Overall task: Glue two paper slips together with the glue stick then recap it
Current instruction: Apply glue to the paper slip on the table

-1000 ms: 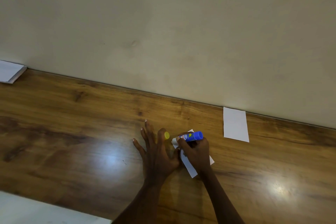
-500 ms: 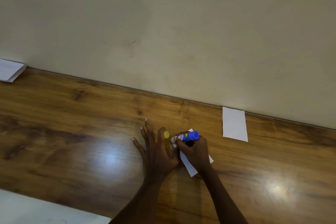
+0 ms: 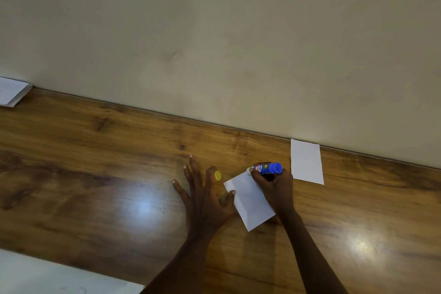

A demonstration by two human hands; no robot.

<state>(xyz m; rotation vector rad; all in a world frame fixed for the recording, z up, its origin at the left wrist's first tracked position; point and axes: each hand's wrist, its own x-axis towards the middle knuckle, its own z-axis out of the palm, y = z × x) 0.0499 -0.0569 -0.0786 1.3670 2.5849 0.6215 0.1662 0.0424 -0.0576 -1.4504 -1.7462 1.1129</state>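
Note:
My right hand (image 3: pixel 274 186) grips the blue glue stick (image 3: pixel 268 168), uncapped, with its white tip on the far corner of a white paper slip (image 3: pixel 250 200) lying tilted on the wooden table (image 3: pixel 107 174). My left hand (image 3: pixel 202 196) lies flat with fingers spread, its thumb pressing the slip's left edge. The yellow cap (image 3: pixel 217 175) sits on the table beside my left index finger. A second white paper slip (image 3: pixel 306 161) lies flat to the right, against the wall.
A beige wall (image 3: pixel 214 43) runs along the table's far edge. A stack of white paper (image 3: pixel 12 92) lies at the far left. A white sheet (image 3: pixel 47 274) covers the near left corner.
My right hand has shifted to the right with the glue stick, uncovering more of the slip. My left hand keeps its place, thumb on the slip's edge.

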